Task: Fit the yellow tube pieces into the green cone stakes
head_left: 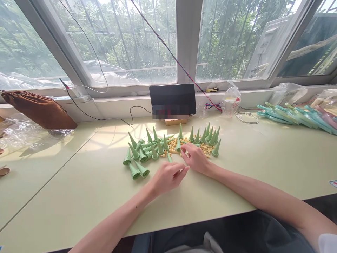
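Note:
My left hand [170, 175] is just above the table in front of the pile, its fingers curled together; whatever is between them is hidden. One green plastic cone spike [169, 157] shows just beyond its knuckles. My right hand [196, 158] reaches over the small yellow plastic pieces [173, 144], thumb and fingers bent in a pinch. Another green cone spike [178, 144] stands right by these fingertips; I cannot tell if they touch it. Several green cones stand on their bases at the right [216, 149], and others lie in a heap at the left [143, 155].
A dark tablet [172, 100] leans on a small block [176, 122] at the window. Cables [105, 118] run along the back. A bagged cup [231, 102] and a stack of teal plastic pieces [297, 117] sit to the right, a brown pouch [39, 109] to the left.

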{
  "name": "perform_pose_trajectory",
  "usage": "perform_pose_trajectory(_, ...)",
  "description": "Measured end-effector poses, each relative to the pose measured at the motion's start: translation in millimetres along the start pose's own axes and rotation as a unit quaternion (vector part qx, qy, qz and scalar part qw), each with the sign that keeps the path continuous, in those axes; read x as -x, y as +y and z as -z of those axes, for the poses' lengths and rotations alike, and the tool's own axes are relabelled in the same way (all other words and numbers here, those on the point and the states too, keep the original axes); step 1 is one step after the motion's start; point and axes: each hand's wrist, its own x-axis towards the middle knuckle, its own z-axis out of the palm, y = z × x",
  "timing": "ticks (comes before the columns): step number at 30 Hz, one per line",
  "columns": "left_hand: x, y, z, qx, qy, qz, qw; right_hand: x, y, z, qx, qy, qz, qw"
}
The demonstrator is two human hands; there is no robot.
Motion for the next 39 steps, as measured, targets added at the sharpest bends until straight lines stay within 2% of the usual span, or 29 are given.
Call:
perform_pose_trajectory(4, 1.4, -1.1, -0.5, -0.013, -0.017, -0.008, 1.0, 0.5, 2.3, -2.6, 0.029, -0.017, 0.0, 0.999)
perform_pose_trajectory(14, 2.5, -4.9, -0.4, -0.045, 0.014, -0.055, 0.997, 1.8, 4.1, -4.4, 0.054, -0.051, -0.002, 0.997)
perform_pose_trajectory(21, 0.8, -7.6, -3.2, -0.043, 0.081, -0.125, 0.988, 0.5, -0.1, -0.2, 0.061, -0.098, -0.018, 0.993)
perform_pose_trajectory(29, 2.2, -7.7, -3.0, -0.043, 0.077, -0.125, 0.988, -1.2, -3.8, 3.0, 0.069, -0.133, -0.021, 0.989)
perform_pose_trajectory(39, 1.8, -8.8, -4.0, -0.055, 0.068, -0.115, 0.989, -1.4, -3.8, 1.7, 0.097, -0.147, -0.011, 0.984)
